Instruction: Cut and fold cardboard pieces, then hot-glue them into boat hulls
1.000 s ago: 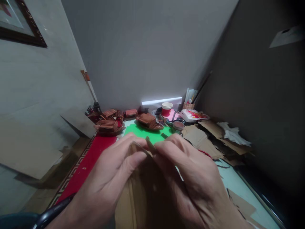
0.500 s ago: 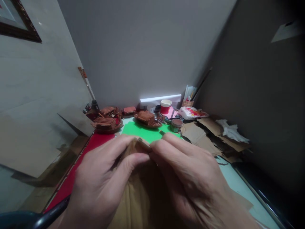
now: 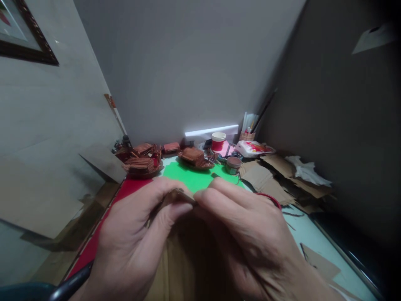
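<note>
My left hand [image 3: 131, 238] is closed, its thumb and index finger pinching a small brown piece of cardboard [image 3: 179, 195]. From the other side, the bent fingers of my right hand [image 3: 250, 230] are closed on the same piece, and the two hands almost meet. My fingers hide most of the piece. Below my hands is a brown, creased surface [image 3: 175, 267], partly in shadow; I cannot tell if it joins the piece. Behind my fingertips lies a bright green sheet [image 3: 178, 175].
Brown model boats [image 3: 142, 165] stand at the back left, another model boat [image 3: 192, 156] on the green sheet. A red-and-white cup [image 3: 218, 142], a small tub [image 3: 233, 165] and torn cardboard [image 3: 260, 175] are toward the right. A curved red edge [image 3: 272, 199] shows behind my right hand.
The piece between my fingers has tilted and sits slightly lower. Both hands keep their pinch. The view has shifted slightly, and the red edge behind my right hand now shows.
</note>
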